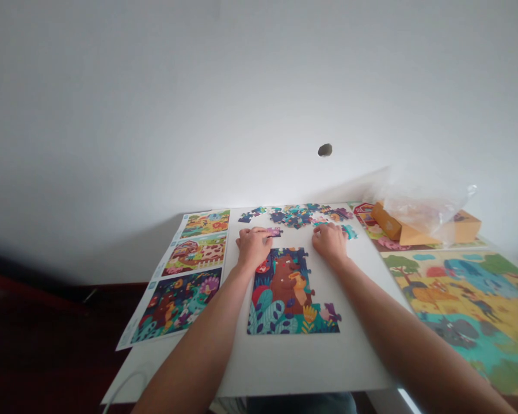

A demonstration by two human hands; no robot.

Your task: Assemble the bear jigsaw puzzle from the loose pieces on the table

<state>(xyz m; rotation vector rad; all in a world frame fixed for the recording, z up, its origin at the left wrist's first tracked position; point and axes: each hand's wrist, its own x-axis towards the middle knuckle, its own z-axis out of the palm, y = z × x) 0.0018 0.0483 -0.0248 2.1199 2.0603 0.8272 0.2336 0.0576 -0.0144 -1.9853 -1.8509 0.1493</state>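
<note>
A partly assembled bear puzzle [290,293] lies in the middle of the white table [311,362]. My left hand [252,245] rests at its upper left corner, fingers curled, pinching a purple puzzle piece [275,232]. My right hand [330,240] sits knuckles-up at the puzzle's upper right, fingers curled onto the table near loose pieces; what it holds, if anything, is hidden. A pile of loose pieces [300,215] lies just beyond both hands.
A reference sheet [185,275] with three pictures lies at the left. A finished savanna puzzle [470,305] covers the right. A cardboard box [414,230] and a clear plastic bag [423,201] stand at the back right. A white wall is behind.
</note>
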